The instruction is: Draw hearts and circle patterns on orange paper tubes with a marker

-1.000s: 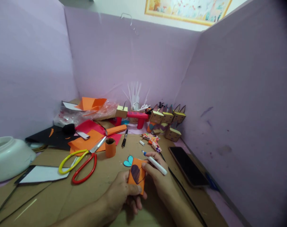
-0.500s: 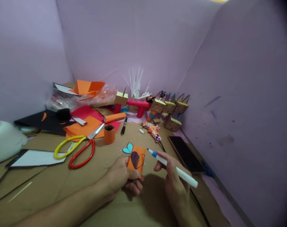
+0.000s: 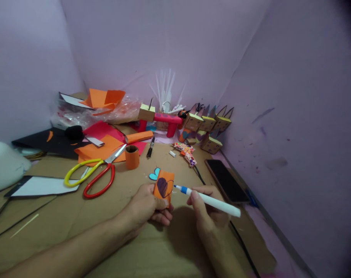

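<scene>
My left hand (image 3: 152,206) grips an orange paper-covered piece (image 3: 166,178), its thumb on the lower front. A heart is drawn on that piece, its left half filled in dark purple and its right half only outlined. My right hand (image 3: 206,206) holds a white marker (image 3: 216,201) with a blue collar. The marker's dark tip is at the right edge of the orange piece, close to the heart's outline; whether it touches I cannot tell. Just behind the piece lies a light-blue paper heart shape (image 3: 154,174), partly hidden by it.
Scissors (image 3: 98,173) with yellow and red handles lie left, beside an orange tube (image 3: 132,157). A black pen (image 3: 151,147), white cap (image 3: 172,153) and patterned glue gun (image 3: 188,153) lie behind. A phone (image 3: 226,180) is at right; cardboard animal heads (image 3: 207,123) stand at the back.
My right hand has brought the marker tip left, closer to the orange piece, and the marker lies flatter. The view has shifted slightly; my left hand keeps its grip.
</scene>
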### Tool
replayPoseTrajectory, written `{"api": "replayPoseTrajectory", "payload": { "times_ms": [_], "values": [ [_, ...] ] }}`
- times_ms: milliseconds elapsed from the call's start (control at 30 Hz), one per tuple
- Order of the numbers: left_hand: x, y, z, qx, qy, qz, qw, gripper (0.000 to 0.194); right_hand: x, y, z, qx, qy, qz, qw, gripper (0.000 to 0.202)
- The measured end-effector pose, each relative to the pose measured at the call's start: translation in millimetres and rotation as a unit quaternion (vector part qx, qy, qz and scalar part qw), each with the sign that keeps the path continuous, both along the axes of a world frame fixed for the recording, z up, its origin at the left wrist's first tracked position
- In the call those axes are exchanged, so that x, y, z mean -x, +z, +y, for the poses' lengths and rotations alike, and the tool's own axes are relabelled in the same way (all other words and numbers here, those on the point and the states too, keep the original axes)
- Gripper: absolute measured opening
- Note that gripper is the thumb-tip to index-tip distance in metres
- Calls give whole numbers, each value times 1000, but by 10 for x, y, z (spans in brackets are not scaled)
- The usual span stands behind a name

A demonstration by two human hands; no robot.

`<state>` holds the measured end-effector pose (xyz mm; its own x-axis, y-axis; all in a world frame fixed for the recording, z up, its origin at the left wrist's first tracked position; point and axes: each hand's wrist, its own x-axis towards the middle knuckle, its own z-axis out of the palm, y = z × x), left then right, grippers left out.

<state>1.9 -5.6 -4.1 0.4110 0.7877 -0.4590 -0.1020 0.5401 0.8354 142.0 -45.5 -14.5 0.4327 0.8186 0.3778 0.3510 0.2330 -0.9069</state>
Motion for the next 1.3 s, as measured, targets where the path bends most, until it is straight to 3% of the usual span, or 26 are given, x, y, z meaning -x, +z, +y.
{"api": "replayPoseTrajectory", "payload": {
  "times_ms": [200,667,1300],
  "values": [
    [-9,6,12,5,-7,7,1000,18,17,-39,53,-13,33,-36,999,15],
    [-7,27,10,12,-11,10,1000,22,118,72,31,5,45,-58,997,15],
    [-10,34,13,7,-12,13,1000,22,135,149,-8,6,21,-130,991,17]
  ]
}}
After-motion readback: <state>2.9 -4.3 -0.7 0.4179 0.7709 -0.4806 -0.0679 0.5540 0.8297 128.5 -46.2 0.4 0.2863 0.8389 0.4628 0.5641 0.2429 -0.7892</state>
